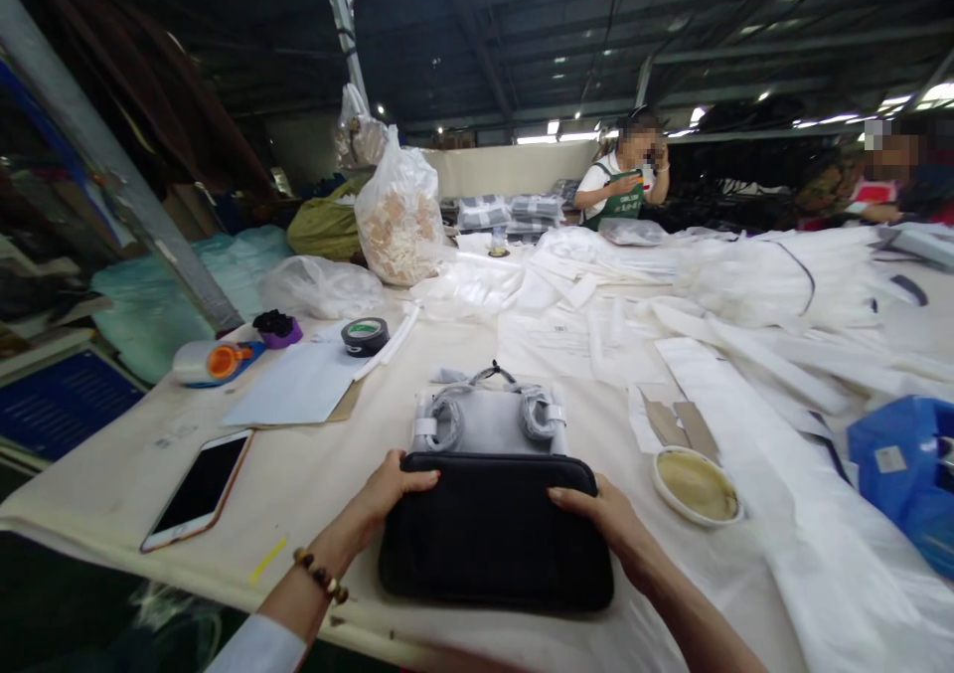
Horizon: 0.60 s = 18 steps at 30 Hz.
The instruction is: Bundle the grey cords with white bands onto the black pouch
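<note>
Left hand (388,494) and right hand (596,509) each clasp a far corner of the black padded rectangular case (492,549), which lies crosswise between them.

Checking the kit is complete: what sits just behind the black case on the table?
A grey panel carrying two coiled grey cables. Its near edge is hidden by the black case, which the left hand and right hand grip.
</note>
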Motion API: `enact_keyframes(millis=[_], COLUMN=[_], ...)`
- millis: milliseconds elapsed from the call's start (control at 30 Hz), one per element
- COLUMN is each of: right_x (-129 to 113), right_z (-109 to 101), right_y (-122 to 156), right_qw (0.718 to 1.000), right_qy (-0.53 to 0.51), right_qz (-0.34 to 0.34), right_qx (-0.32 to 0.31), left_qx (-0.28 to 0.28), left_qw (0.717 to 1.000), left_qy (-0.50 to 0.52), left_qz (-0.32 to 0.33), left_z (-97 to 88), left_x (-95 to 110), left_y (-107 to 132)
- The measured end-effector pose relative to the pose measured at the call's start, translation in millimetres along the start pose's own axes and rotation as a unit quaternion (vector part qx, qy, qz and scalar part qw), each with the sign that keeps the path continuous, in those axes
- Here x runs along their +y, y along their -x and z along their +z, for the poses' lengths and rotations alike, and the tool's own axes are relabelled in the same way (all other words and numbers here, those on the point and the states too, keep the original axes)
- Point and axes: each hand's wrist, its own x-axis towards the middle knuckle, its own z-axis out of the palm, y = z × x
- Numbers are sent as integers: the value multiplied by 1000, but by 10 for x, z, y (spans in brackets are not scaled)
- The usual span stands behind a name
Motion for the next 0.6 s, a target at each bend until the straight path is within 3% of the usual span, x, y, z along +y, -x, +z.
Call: enact_keyframes(millis=[133, 400, 600], right_x=[-84, -163, -164], right_z=[-28, -57, -9], right_y=[-79, -163, 100], right_qw=[999, 994, 993], right_qy=[-21, -49, -84], right_qz=[37, 76, 52], right_qx=[-28, -61, -65], left_qx=[-60, -82, -83], left_qw=[996, 980, 974], left_qy=[68, 173, 196], left_qz=[-19, -61, -72], left_z=[29, 49, 81], left_x=[48, -2, -67], left_y=[-22, -211, 30])
